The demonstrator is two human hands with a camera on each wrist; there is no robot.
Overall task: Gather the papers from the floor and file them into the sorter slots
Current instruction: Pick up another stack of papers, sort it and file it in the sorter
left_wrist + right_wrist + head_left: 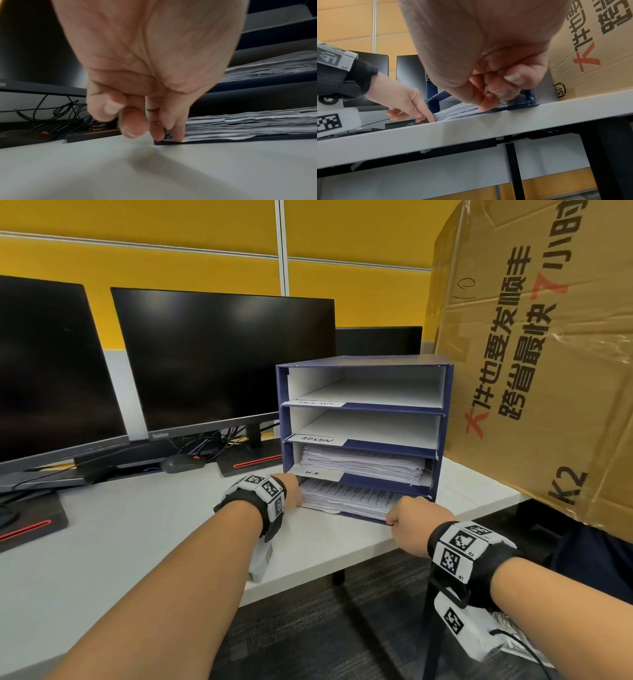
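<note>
At six o'clock of the sorter point(363, 436), your hands, left point(291, 487) and right point(416, 522), press curled fingers against the papers point(346, 496) in its bottom slot, apparently squaring them; neither clearly grips.

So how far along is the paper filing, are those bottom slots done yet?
Done: a stack fills the third slot of the sorter. In hand: both the left hand and right hand are at the front edge of the bottom-slot stack, which juts out slightly. Left: seating it. The two upper slots hold nothing visible; the floor is mostly hidden.
</note>
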